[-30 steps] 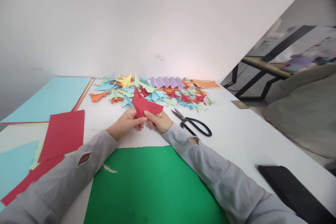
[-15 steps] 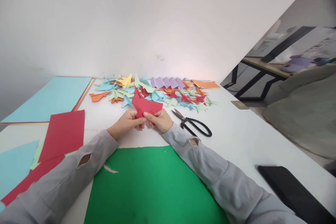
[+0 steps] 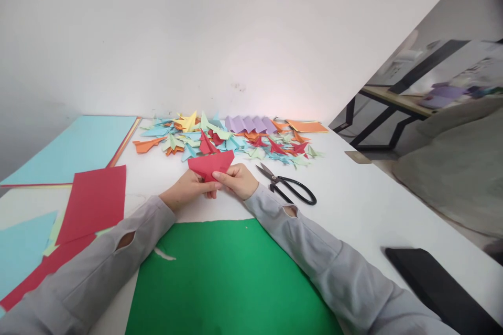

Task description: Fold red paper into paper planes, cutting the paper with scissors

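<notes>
A small folded red paper (image 3: 211, 164) is held up between both hands, above the white table just beyond the green sheet (image 3: 231, 277). My left hand (image 3: 190, 188) pinches its lower left part, with the thumb pointing right. My right hand (image 3: 238, 180) grips the lower right part, its thumb lying on the front face. The fingertips of the two hands nearly meet below the paper, and some fingers are hidden behind it. Black-handled scissors (image 3: 286, 183) lie to the right of my right hand, blades toward the upper left.
Many folded paper shapes (image 3: 168, 142) lie along the wall, with pleated purple paper (image 3: 250, 124) among them. Blue sheets (image 3: 74, 146) and red paper (image 3: 94, 201) are on the left. An orange stack (image 3: 308, 126) sits at the back, a black object (image 3: 436, 282) at the right.
The red paper has tilted and now shows a wide, straight upper edge instead of a curved one with a point at the left. My hands have shifted slightly around it.
</notes>
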`<state>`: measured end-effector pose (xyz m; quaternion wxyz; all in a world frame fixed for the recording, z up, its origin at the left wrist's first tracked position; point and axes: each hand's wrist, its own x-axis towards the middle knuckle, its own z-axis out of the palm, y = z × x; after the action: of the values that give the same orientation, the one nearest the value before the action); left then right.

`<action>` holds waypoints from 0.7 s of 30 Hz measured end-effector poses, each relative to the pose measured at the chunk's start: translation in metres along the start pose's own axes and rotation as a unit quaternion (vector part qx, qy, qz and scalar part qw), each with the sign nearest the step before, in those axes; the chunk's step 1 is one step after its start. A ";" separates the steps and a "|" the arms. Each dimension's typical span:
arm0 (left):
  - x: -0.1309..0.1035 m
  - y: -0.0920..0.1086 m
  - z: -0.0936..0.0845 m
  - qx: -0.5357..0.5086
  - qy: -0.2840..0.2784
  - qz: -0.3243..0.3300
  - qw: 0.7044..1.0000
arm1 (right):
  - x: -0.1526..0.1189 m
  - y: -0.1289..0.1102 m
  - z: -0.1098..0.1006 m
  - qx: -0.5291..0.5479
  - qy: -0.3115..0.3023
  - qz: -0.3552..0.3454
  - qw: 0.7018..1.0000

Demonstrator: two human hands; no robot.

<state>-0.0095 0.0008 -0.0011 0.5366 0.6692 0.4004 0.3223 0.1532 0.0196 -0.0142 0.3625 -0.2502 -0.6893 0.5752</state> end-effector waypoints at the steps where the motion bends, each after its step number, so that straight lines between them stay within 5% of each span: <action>1: 0.000 0.000 0.000 -0.003 0.002 0.000 1.000 | 0.000 -0.001 0.000 0.017 -0.003 -0.011 1.000; 11: -0.001 0.004 0.002 -0.051 0.017 -0.016 0.998 | 0.001 0.005 0.000 0.045 0.023 -0.021 0.999; 21: -0.001 0.005 -0.001 -0.064 0.032 -0.033 0.997 | 0.002 -0.004 -0.001 -0.026 0.077 0.084 0.993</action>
<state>-0.0098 -0.0007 0.0043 0.5758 0.6093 0.4174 0.3507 0.1533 0.0206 -0.0096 0.3580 -0.3600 -0.6505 0.5649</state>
